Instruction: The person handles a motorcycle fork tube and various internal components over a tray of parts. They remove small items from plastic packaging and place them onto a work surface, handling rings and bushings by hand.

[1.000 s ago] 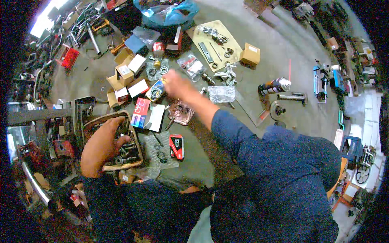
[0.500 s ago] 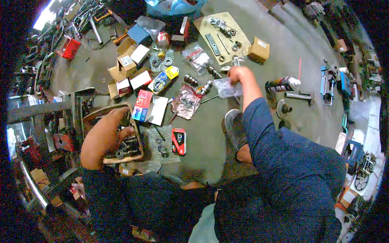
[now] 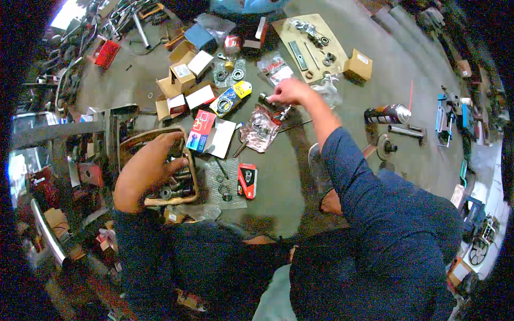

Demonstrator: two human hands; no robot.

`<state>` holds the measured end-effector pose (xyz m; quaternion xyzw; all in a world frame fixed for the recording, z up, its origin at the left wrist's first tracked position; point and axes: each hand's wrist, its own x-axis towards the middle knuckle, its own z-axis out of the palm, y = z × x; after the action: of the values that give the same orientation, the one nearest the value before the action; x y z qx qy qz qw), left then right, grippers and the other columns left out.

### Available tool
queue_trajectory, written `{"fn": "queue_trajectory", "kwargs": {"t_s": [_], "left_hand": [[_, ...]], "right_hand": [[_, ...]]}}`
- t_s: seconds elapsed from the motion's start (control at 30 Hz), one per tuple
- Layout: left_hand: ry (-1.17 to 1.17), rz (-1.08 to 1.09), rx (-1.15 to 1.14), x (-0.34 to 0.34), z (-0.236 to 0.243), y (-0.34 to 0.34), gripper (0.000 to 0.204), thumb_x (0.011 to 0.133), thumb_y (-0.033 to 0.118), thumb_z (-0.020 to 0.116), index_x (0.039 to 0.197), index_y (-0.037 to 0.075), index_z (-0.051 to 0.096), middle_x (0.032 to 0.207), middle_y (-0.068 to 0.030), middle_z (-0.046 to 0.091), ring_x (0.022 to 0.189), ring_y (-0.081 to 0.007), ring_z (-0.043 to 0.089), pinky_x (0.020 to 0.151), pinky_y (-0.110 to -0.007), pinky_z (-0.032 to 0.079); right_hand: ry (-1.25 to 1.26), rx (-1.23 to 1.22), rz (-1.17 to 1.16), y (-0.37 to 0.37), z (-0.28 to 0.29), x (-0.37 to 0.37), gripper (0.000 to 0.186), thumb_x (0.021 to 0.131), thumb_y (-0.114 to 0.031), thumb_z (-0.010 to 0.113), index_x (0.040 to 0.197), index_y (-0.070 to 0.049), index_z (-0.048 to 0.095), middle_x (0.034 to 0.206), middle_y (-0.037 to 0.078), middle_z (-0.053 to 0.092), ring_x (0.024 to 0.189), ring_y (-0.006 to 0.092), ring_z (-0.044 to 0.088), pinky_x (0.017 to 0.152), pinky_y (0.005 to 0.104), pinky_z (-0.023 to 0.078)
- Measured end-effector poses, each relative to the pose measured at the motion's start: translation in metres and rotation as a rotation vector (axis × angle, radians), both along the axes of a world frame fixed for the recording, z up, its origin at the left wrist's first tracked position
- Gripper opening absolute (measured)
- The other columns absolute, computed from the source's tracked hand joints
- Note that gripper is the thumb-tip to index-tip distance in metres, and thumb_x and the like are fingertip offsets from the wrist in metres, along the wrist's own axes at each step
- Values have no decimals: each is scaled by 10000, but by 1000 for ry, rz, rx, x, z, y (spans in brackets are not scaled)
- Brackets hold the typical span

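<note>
Across the grey floor, loose parts and small boxes form a cluster ahead of the person. The tan board bounds its far side; the spray can lies well apart at right. Open room extends between the red-and-black box and the shoe, and between the board and the can.

The right hand is bent downward, fingers curled, tips at the cylindrical metal part, which lies beyond the pinkish plastic bag; whether the fingers grip it cannot be determined. The left hand is above the brown tray of metal parts, thumb parted from fingers, grasping nothing visible.
</note>
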<state>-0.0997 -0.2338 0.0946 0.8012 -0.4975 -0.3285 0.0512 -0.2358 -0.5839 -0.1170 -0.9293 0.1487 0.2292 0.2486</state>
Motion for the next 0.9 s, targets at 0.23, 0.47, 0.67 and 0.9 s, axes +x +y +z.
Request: {"fn": "queue_trajectory", "kwargs": {"t_s": [0.23,0.47,0.67,0.9], "left_hand": [[-46,-2,-42,-1,6,8,539,805,218,681,1255,13,466,1208,-213,557,1129,-381,523,954,-429,423],[-27,5,-32,5,-5,11,526,814,218,674,1253,12,471,1217,-213,552,1138,-380,519,965,-417,419],[-12,58,-52,3,1,23,523,811,204,676,1251,7,473,1215,-216,555,1131,-380,525,963,-415,417],[7,71,4,3,9,20,526,823,210,663,1267,13,460,1225,-212,551,1138,-374,522,963,-418,417]], "right_hand": [[-64,110,511,96,10,23,217,697,-158,684,906,-104,708,887,95,696,822,275,659,717,379,502],[-308,-295,642,110,-35,-6,123,806,-145,552,819,-120,671,848,63,652,823,248,644,679,382,458],[-288,-311,637,112,-34,-30,200,803,-154,563,984,-77,598,873,119,614,737,281,627,624,406,508],[-283,-73,450,110,-24,-44,224,827,-199,564,1034,-116,591,1070,195,559,783,359,642,625,444,543]]}}
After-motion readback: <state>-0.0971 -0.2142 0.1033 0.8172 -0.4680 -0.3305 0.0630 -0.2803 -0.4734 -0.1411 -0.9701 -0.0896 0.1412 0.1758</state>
